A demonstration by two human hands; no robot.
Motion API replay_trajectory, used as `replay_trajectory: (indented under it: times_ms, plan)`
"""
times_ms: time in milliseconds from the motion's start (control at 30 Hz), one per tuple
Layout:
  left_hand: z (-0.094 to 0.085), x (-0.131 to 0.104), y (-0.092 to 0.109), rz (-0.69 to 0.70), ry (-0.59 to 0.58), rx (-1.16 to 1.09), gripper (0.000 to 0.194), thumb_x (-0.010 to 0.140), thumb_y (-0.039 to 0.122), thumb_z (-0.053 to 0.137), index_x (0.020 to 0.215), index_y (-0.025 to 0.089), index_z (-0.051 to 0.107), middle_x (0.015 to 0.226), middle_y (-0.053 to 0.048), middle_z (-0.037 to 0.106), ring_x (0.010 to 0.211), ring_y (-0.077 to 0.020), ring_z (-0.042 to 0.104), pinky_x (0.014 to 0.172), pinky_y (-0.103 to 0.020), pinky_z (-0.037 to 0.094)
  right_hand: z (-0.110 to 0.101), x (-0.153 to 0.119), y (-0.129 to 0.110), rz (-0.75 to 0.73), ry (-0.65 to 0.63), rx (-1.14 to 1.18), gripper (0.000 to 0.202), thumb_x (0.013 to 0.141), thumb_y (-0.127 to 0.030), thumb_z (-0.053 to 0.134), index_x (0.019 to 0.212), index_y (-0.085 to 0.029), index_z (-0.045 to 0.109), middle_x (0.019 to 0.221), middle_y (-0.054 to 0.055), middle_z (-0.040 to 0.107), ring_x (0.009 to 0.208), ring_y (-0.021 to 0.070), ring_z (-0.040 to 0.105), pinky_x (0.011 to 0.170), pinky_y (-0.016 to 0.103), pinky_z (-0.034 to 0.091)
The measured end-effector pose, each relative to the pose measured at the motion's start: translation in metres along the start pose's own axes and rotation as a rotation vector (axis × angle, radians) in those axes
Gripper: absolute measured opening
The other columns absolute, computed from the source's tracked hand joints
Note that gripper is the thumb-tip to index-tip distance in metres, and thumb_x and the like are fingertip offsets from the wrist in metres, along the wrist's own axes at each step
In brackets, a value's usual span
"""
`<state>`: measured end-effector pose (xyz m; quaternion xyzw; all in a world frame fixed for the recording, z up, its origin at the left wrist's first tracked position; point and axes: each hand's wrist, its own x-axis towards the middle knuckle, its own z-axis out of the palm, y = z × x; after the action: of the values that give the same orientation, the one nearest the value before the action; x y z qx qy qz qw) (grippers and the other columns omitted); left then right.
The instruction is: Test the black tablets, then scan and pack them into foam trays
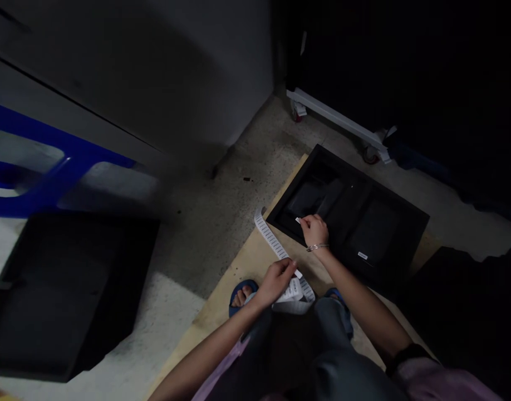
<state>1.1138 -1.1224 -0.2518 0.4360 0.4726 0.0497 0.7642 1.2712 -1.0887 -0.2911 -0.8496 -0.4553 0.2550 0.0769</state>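
A long white strip of printed labels runs through the fingers of my left hand, which is closed on it. The rest of the strip lies looped below that hand, between my feet. My right hand pinches a small white label over the left part of a flat black panel. Whether that label touches the panel I cannot tell. Another small white label lies flat on the panel, nearer its front edge. The panel has a raised frame and rests on a tan board.
The tan board lies on the concrete floor under my feet. At left stand a black box-like piece and a blue frame. A grey wall-like surface rises ahead. A white wheeled frame is behind the panel.
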Motion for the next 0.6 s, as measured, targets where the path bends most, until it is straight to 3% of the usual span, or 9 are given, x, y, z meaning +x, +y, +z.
replay_trajectory:
  times_ms: [233,600]
  plan:
    - [0.003,0.004,-0.006,0.016,-0.011,-0.011,0.041,0.077,0.055,0.044,0.062,0.017,0.045,0.055,0.004,0.038,0.053,-0.0101,0.033,0.049,-0.023,0.028,-0.003,-0.001,-0.014,0.043,-0.018,-0.119,0.019,0.088,-0.028,0.05,0.083,-0.017,0.065,0.091,0.008,0.06,0.072,0.0168,0.056,0.057,0.027,0.034]
    - [0.004,0.003,-0.009,-0.002,-0.032,-0.036,0.041,0.078,0.055,0.042,0.064,0.017,0.045,0.056,0.003,0.038,0.054,-0.0106,0.034,0.049,-0.022,0.027,-0.004,0.007,-0.006,0.007,-0.069,-0.132,0.018,0.088,-0.025,0.05,0.079,-0.017,0.063,0.083,0.006,0.062,0.079,0.0173,0.057,0.063,0.026,0.037]
